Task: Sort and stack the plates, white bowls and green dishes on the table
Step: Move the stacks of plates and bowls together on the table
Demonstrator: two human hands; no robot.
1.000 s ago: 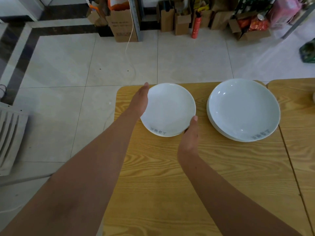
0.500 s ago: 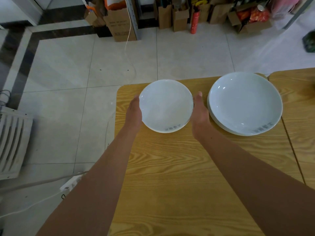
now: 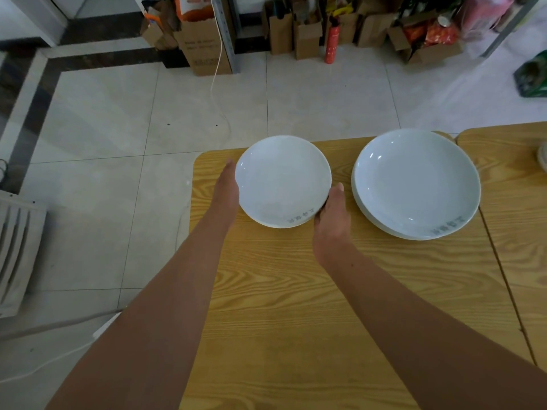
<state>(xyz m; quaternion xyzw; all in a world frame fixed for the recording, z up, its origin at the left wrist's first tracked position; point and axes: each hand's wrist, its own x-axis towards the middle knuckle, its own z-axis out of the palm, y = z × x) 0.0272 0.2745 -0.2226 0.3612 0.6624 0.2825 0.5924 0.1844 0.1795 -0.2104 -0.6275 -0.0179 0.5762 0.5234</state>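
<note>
At the table [image 3: 296, 291], left hand [image 3: 226, 187] (fingers straight) touches and right hand [image 3: 331, 220] grips the small plate [image 3: 281, 179]

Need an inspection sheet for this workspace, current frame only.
Surface: light wood-grain table, seam to a second tabletop at right.
Job's things: small white ceramic plate held between both hands; stack of large white ceramic plates beside it, apart.
Clutter: pale rim at the right edge, cut off.
Fingers: left hand flat against the small plate's left rim; right hand grips its near-right rim.
Cables: white cable on the floor.
Surroundings: tiled floor, cardboard boxes, red cylinder.
</note>
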